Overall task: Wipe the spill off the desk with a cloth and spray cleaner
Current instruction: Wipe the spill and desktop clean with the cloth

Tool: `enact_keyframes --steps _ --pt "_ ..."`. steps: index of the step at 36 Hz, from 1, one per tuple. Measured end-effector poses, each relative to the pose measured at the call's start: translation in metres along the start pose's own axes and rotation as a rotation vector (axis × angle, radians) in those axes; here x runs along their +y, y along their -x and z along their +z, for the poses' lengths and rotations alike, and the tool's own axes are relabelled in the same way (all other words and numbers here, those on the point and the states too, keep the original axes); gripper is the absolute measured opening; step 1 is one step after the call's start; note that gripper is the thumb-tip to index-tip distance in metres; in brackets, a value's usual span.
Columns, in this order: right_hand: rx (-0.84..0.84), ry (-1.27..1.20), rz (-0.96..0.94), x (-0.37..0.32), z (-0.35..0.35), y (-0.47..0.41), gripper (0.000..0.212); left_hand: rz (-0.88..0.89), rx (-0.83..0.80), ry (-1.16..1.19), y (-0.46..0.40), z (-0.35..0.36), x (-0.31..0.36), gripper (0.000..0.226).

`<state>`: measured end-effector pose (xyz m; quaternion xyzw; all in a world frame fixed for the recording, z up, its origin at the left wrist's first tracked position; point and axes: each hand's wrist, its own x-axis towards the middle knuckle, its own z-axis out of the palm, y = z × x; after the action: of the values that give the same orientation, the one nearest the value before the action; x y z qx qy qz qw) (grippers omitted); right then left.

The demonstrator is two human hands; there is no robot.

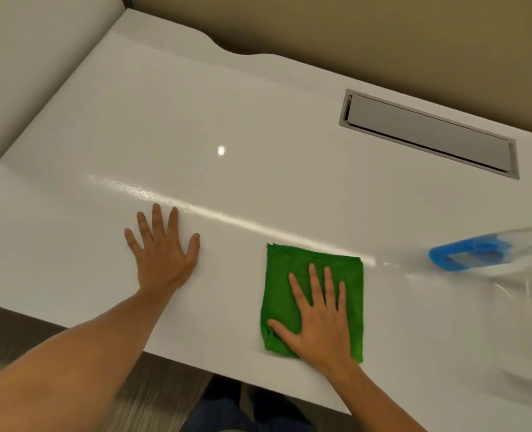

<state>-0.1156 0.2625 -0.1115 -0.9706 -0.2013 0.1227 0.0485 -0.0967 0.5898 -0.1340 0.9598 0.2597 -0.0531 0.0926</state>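
Observation:
A folded green cloth (289, 275) lies flat on the white desk (196, 120) near its front edge. My right hand (317, 313) presses palm-down on the cloth with fingers spread. My left hand (161, 247) rests flat on the bare desk to the left of the cloth, fingers apart, holding nothing. A clear spray bottle with a blue trigger (464, 257) stands at the right edge of the view, blurred. A shiny wet-looking streak (140, 191) runs across the desk just beyond my left hand's fingers.
A grey cable-slot cover (427, 135) is set into the desk at the back right. A tan partition wall (352, 32) stands behind the desk and a white panel (24, 57) on the left. Carpet and my legs show below the front edge.

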Motion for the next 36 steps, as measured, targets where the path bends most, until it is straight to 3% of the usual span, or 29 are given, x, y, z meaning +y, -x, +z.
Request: enact_keyframes --steps 18,26,31,36 --pt "-0.034 -0.06 0.008 0.002 -0.007 0.002 0.096 0.002 -0.022 -0.017 0.001 -0.003 0.001 0.081" --pt "0.01 -0.271 0.072 0.018 -0.021 -0.001 0.081 0.06 -0.01 -0.031 0.011 -0.02 0.005 0.086" --pt "0.117 -0.32 0.253 0.032 -0.031 0.001 0.075 0.096 0.083 0.055 0.035 -0.027 0.024 0.063" --pt "0.07 -0.369 0.415 0.048 -0.04 0.004 0.08 0.216 0.094 0.149 0.061 -0.024 0.056 0.048"
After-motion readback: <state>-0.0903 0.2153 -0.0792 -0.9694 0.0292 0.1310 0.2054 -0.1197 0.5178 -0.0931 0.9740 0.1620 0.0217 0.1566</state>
